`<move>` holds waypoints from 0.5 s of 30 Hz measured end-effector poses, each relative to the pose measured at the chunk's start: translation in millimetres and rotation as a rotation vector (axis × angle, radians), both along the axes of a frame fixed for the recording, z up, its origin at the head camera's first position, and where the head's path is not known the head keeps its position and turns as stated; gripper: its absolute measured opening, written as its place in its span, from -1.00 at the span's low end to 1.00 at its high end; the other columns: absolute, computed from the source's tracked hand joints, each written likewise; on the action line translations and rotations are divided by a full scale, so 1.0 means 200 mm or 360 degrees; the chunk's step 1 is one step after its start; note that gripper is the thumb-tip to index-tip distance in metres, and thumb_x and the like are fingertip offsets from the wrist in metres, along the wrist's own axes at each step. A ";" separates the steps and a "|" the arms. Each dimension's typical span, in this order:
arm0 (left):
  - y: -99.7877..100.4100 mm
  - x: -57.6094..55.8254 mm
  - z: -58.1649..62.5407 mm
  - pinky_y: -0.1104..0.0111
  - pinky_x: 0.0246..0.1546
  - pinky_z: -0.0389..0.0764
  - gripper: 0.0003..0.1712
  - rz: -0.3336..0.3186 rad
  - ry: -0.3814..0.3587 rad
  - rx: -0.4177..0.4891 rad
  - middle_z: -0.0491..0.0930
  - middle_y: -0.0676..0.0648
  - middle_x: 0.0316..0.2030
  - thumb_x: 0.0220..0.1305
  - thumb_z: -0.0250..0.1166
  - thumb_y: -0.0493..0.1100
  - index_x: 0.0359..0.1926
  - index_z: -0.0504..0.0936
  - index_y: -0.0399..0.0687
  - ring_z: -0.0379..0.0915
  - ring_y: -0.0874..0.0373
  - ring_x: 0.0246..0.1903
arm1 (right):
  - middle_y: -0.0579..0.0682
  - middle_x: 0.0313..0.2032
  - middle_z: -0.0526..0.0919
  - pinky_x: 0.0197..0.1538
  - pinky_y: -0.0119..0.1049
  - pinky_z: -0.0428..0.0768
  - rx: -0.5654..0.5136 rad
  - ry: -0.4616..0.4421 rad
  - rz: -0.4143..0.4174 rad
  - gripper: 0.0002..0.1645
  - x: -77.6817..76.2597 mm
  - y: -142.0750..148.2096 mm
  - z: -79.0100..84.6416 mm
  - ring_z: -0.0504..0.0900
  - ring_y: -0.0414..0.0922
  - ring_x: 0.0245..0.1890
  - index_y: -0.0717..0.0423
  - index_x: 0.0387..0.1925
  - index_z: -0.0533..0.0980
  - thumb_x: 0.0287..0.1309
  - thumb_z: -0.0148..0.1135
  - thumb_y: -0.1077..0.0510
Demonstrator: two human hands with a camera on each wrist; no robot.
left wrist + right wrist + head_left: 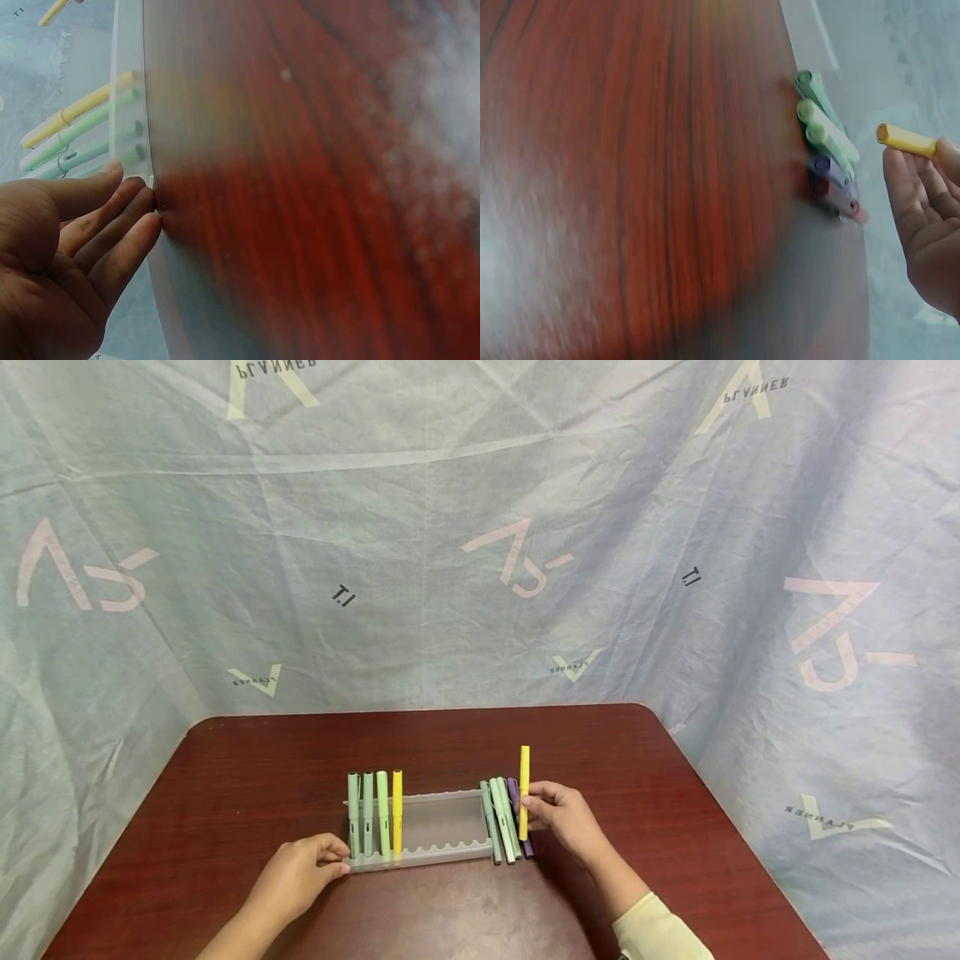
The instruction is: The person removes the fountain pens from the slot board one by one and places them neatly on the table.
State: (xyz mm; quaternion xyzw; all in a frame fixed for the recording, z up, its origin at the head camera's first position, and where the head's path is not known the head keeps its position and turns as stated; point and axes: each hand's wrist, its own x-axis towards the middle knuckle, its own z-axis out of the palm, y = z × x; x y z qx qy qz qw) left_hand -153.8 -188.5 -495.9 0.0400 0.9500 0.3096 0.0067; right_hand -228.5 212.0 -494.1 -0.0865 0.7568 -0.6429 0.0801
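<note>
A clear pen tray with notched edges lies on the table. Across its left part lie two grey-green pens, a light green pen and a yellow pen, side by side in the notches. My left hand pinches the tray's near left corner between thumb and fingers. Raised over the table at the tray's right, my right hand pinches another yellow pen between thumb and fingers, its tip end pointing away. Below that hand, a loose bunch of green pens and a purple pen leans by the tray's right end.
The dark red wooden table reaches back to a hanging grey printed cloth, which also closes in both sides. The notches in the middle and right of the tray hold no pens.
</note>
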 end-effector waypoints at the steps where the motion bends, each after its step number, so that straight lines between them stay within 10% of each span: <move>1: 0.00 0.00 0.00 0.15 -0.19 0.64 -0.85 0.0008 -0.0002 -0.0003 0.69 0.24 -0.41 0.09 0.47 -0.15 -0.34 0.67 0.19 0.65 0.22 -0.31 | 0.48 -0.12 0.61 -0.17 -0.07 0.73 0.0011 -0.0005 -0.0014 -0.57 0.00 0.01 0.00 0.71 0.21 -0.21 0.51 0.04 0.45 0.32 0.21 0.21; 15: 0.00 0.01 0.01 0.11 -0.16 0.63 -0.86 -0.0003 -0.0015 0.0008 0.71 0.21 -0.39 0.11 0.46 -0.15 -0.32 0.67 0.18 0.66 0.19 -0.28 | 0.28 -0.23 0.64 -0.25 -0.04 0.73 0.0202 -0.0166 -0.0138 -0.62 -0.01 0.12 -0.08 0.65 0.00 -0.36 0.46 -0.01 0.49 0.33 0.21 0.17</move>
